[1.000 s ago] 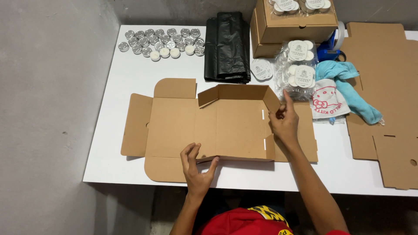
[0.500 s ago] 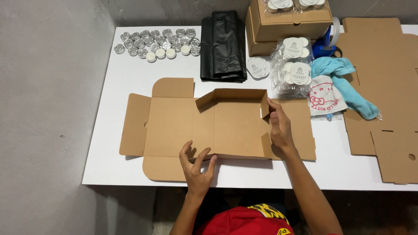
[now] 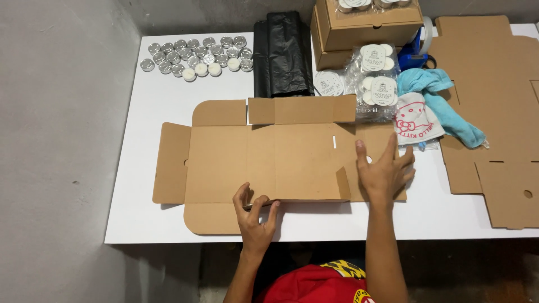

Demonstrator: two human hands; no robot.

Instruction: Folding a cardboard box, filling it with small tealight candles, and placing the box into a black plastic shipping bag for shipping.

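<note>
A: What is seen nearest the camera?

B: A red cap (image 3: 314, 283) is seen at the bottom edge, and above it the left hand (image 3: 255, 216) is set at the near edge of the flat cardboard box blank (image 3: 269, 160). Its fingers (image 3: 242, 195) are curled and lightly parted, and the near front flap is being pinched along its crease.

A: And the other hand?

B: The right hand (image 3: 386, 171) is laid flat on the right side panel of the blank, fingers (image 3: 391, 147) spread wide, nothing gripped. The blank itself is spread open in the middle of the white table (image 3: 146, 219), near the front edge, with its rear flaps half raised.

A: How would this fold best be handled?

B: In judgement, the panel should be kept pinned by the open palm so that the sheet cannot slide, while the near flap is lifted squarely along the scored line; if it is pulled from one corner only, a crooked crease may be expected.

A: What lies farther back?

B: Just right of the blank a printed white cloth bag (image 3: 415, 120) and a light blue cloth (image 3: 443, 104) are seen, with more flat cardboard blanks (image 3: 494, 112) beyond them. Bagged tealights (image 3: 376, 84) and a folded black plastic bag (image 3: 282, 53) are placed behind the blank. At the far edge, loose tealight candles (image 3: 196, 56) are grouped on the left and stacked closed cartons (image 3: 365, 28) stand on the right
</note>
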